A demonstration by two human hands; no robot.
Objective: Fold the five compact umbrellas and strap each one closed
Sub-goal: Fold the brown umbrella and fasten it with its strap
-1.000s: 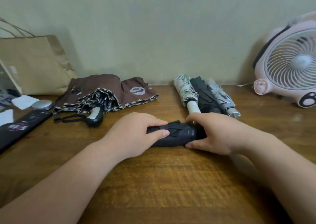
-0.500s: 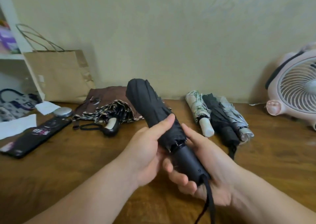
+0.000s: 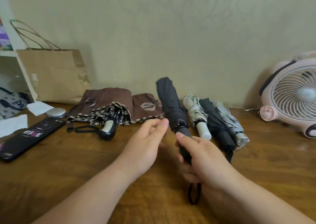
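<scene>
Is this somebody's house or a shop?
Most likely somebody's home: a wooden table pushed against a wallpapered wall, holding a pink pig-shaped fan, a brown paper bag and a phone.

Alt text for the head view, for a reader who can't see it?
A person's right hand grips the handle of a folded black umbrella, tilted up over a wooden table, while the left hand hovers loosely curled beside its canopy. Behind lie three folded umbrellas in a row and a brown umbrella with its canopy loose.
</scene>
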